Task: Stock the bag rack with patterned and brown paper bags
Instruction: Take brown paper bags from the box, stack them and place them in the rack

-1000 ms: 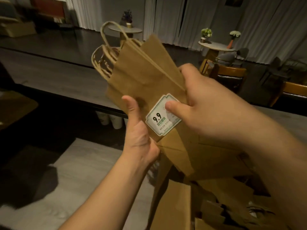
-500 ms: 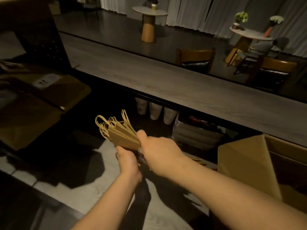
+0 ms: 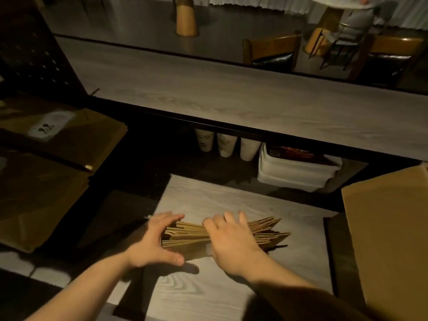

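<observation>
Matt brown paper bags [image 3: 185, 235] lie on a pale wood-grain counter [image 3: 208, 200], beside a matt cardboard box [image 3: 389, 228] and translucent plastic tubs [image 3: 296, 172].

We are behind the service surface [image 3: 231, 93] of a café: stacked paper cups [image 3: 225, 144] and a white bin [image 3: 298, 172] sit on the shelf beneath it, and past it stand round tables [image 3: 186, 17], wooden chairs [image 3: 272, 52] and curtains [image 3: 254, 1].

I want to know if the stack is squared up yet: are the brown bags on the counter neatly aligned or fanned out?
Fanned out. The brown bags lie flat, their right-hand edges splayed at different angles.
</observation>
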Motion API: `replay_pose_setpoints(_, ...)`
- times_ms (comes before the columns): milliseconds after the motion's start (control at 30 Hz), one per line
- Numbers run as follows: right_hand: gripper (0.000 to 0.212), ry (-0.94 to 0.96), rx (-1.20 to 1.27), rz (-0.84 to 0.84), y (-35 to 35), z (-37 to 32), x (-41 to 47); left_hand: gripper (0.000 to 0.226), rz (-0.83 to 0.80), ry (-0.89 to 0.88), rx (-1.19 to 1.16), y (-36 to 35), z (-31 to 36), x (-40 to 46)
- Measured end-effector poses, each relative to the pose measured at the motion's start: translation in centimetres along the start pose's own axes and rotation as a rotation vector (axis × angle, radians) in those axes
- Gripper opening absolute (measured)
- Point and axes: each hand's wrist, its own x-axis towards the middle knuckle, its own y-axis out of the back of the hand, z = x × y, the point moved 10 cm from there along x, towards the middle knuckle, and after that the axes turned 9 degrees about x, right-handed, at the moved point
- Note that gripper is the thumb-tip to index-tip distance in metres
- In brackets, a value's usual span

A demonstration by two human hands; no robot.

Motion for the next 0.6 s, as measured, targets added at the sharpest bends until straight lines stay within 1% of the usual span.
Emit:
replay_pose_setpoints(33, 0.05, -0.014, 0.016, 0.012, 0.1, 0.2, 0.2, 0.117, -0.054, -0.021, 0.028, -1.0, -0.3, 0.1)
replay_pose_setpoints(67, 0.052, -0.027, 0.025, 0.005, 0.1, 0.3, 0.3, 0.112, -0.047, -0.043, 0.061, -1.5, -0.6, 0.3)
replay_pose_setpoints(100, 0.053, -0.037, 0.036, -0.011, 0.1, 0.5, 0.3, 0.103, 0.01, -0.058, 0.063, -1.4, -0.8, 0.6)
replay_pose_setpoints(167, 0.054, -0.064, 0.066, -0.026, 0.4, 1.4, 0.4, 0.08, 0.14, -0.093, -0.009, -0.6, -1.6, 1.1)
replay_pose_setpoints(200, 0.055, -0.092, 0.078, -0.017, 0.7, 2.3, 0.0, 0.072, 0.176, -0.111, -0.027, -0.4, -2.1, 1.0)
replay_pose_setpoints(267, 0.062, -0.204, 0.135, 0.041, 1.4, 5.5, -1.1, 0.064, 0.212, -0.135, -0.008, -0.3, -2.5, 0.8)
replay_pose_setpoints(300, 0.066, -0.27, 0.2, 0.109, 1.8, 7.4, -2.1, 0.061, 0.228, -0.149, 0.007, -0.2, -2.3, 0.7)
replay_pose_setpoints(367, 0.072, -0.419, 0.401, 0.351, 2.7, 11.1, -4.4, 0.055, 0.25, -0.19, 0.014, -0.2, -1.3, 0.7)
replay_pose_setpoints(433, 0.074, -0.53, 0.597, 0.59, 2.6, 14.0, -6.0, 0.05, 0.242, -0.216, 0.008, -0.4, -0.4, 0.9)
replay_pose_setpoints(467, 0.072, -0.572, 0.668, 0.666, 2.4, 14.9, -6.1, 0.049, 0.231, -0.219, 0.011, -0.6, -0.2, 1.0)
replay_pose_setpoints(500, 0.07, -0.623, 0.703, 0.711, 2.4, 15.4, -6.0, 0.048, 0.22, -0.214, 0.019, -0.7, -0.2, 1.2)
replay_pose_setpoints(600, 0.058, -0.849, 0.697, 0.779, 2.4, 17.3, -6.6, 0.047, 0.206, -0.198, 0.03, -0.9, -0.4, 1.1)
